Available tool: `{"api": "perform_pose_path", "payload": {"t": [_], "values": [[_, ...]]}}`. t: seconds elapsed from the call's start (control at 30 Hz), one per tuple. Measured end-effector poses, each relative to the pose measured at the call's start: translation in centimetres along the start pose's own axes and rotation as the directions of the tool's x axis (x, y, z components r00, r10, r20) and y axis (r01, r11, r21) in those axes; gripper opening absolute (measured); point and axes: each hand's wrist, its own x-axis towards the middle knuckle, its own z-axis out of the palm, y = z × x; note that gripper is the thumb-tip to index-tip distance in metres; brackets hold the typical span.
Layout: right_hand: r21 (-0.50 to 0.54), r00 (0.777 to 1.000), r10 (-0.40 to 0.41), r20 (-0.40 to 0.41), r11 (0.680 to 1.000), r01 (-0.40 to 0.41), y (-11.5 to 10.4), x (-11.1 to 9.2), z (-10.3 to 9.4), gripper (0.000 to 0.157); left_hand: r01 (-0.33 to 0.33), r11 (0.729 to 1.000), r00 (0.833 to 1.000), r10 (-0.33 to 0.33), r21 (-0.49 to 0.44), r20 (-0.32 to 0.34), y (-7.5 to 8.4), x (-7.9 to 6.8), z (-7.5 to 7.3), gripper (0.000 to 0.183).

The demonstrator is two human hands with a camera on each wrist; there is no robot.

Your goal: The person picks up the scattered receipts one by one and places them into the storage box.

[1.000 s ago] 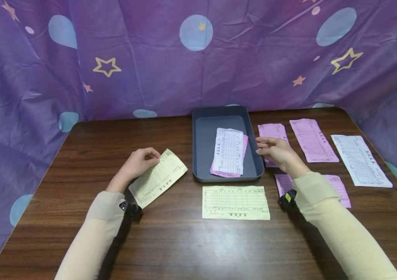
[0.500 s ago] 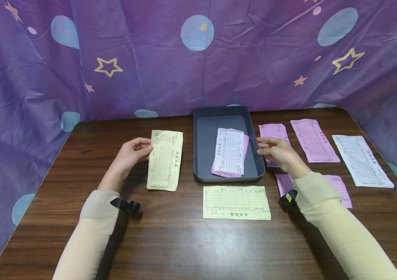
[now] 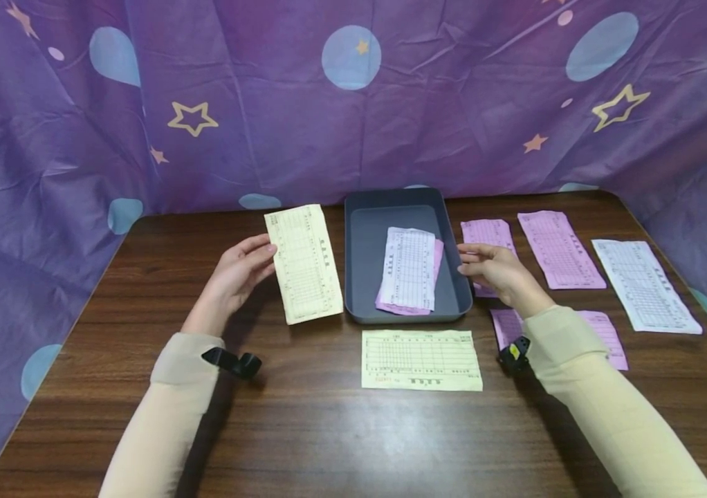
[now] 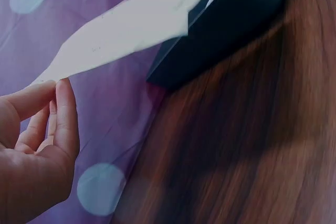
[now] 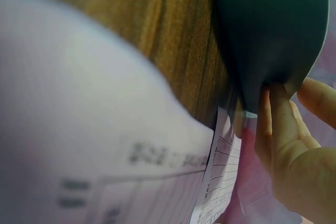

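Note:
My left hand (image 3: 238, 280) pinches the left edge of a yellow receipt slip (image 3: 306, 266) between thumb and fingers. The slip is raised off the table, left of the dark grey tray (image 3: 362, 242). In the left wrist view it appears as a pale sheet (image 4: 131, 30) in front of the tray's side. My right hand (image 3: 499, 273) touches the tray's right wall with its fingertips, fingers fairly straight. A white slip (image 3: 409, 270) lies over pink paper (image 3: 438, 259) inside the tray. Another yellow slip (image 3: 422, 360) lies in front of the tray.
Right of the tray lie pink slips, one partly behind my right hand (image 3: 487, 228), one farther right (image 3: 560, 249), another under my right wrist (image 3: 605, 335). A white slip (image 3: 646, 285) lies near the table's right edge. A purple curtain (image 3: 279, 124) hangs behind the table (image 3: 304, 429).
The yellow slip in my left hand has turned from slanted to nearly upright, been lifted, and moved right toward the tray. My right hand has stayed at the tray's side.

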Motion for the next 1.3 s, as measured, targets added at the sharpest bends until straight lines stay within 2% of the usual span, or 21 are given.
{"api": "perform_pose_path", "payload": {"t": [0.13, 0.37, 0.83, 1.07, 1.3], "values": [[0.005, 1.000, 0.001, -0.002, 1.000, -0.001, 0.0, 0.0, 0.0, 0.061, 0.008, 1.000, 1.000, -0.009, -0.008, -0.018, -0.2, 0.5, 1.4, 0.029], [0.001, 1.000, 0.000, -0.004, 1.000, 0.000, 0.0, 0.0, 0.0, 0.062, 0.018, 1.000, 0.999, -0.018, 0.001, -0.046, -0.8, 1.4, 4.1, 0.047], [0.001, 1.000, -0.008, -0.013, 1.000, 0.008, 0.0, 0.0, 0.1, 0.061, 0.023, 1.000, 0.998, -0.024, -0.014, -0.065, -2.8, 3.2, 9.2, 0.043], [0.004, 1.000, -0.011, -0.016, 1.000, 0.011, 0.1, 0.0, 0.1, 0.060, 0.023, 1.000, 0.997, -0.023, -0.002, -0.068, -3.5, 3.7, 11.0, 0.042], [-0.007, 1.000, -0.009, -0.011, 1.000, 0.009, 0.1, 0.0, 0.0, 0.061, 0.016, 0.999, 0.996, -0.013, 0.030, -0.089, -4.3, 4.0, 12.1, 0.040]]}}
